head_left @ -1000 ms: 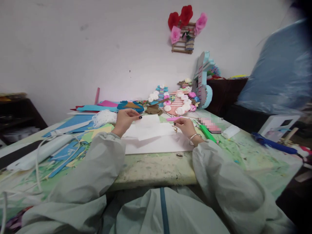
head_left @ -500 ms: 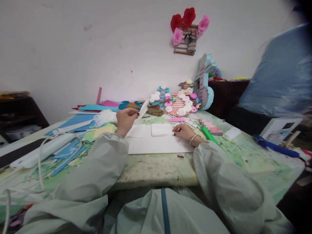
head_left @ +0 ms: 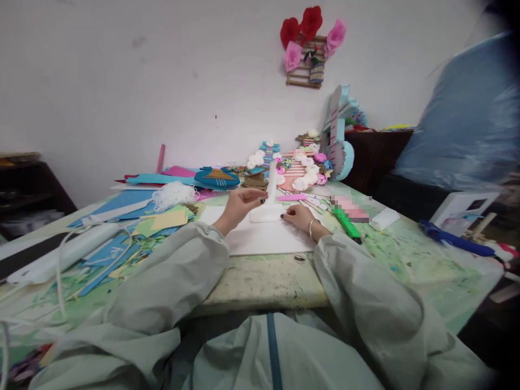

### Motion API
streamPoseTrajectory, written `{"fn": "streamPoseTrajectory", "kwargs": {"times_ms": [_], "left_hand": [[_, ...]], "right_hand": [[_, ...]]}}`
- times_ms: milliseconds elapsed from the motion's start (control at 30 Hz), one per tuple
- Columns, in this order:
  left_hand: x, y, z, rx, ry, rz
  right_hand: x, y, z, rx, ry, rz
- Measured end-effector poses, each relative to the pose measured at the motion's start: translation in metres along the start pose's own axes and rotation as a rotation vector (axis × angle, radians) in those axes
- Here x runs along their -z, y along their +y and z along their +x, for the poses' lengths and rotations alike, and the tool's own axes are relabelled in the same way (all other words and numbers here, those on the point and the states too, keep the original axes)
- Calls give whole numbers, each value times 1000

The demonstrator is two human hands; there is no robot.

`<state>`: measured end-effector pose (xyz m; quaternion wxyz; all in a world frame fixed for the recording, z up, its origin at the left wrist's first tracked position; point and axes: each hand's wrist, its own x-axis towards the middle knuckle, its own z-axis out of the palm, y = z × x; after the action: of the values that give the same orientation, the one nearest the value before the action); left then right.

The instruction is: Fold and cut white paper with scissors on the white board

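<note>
Between the thumb and fingertips of my left hand (head_left: 241, 207) is a narrow white paper strip (head_left: 272, 181), which stands up above the table. My right hand (head_left: 301, 219) pinches at the right edge of a small white paper piece (head_left: 264, 215). That piece lies on a larger white sheet (head_left: 272, 241), in front of me at the table's near edge. The left hand hovers just over the small piece and partly hides it. Whether the strip touches the piece below, I cannot tell.
Left of my hands lie a white string bundle (head_left: 175, 196), yellow paper (head_left: 169, 219), blue scraps and a white power strip (head_left: 65, 252) with its cord. A green marker (head_left: 347, 225) lies to the right. Striped craft pieces with paper flowers (head_left: 298, 170) stand behind.
My left hand has moved right with the paper strip, from beside the white sheet to over the small paper piece. My right hand stays at that piece's right edge. The view has shifted slightly.
</note>
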<state>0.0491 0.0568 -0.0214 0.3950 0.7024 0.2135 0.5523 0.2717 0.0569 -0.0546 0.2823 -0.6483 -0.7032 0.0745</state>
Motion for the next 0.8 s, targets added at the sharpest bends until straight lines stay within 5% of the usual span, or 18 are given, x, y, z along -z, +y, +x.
{"fn": "streamPoseTrajectory", "kwargs": {"times_ms": [133, 467, 800], "left_hand": [[1, -14, -7, 69, -151, 222], [11, -31, -9, 161, -143, 557], [16, -45, -9, 262, -60, 255]], "right_hand": [[0, -2, 1, -23, -14, -18], [1, -3, -1, -41, -5, -31], [9, 4, 1, -72, 43, -136]]}}
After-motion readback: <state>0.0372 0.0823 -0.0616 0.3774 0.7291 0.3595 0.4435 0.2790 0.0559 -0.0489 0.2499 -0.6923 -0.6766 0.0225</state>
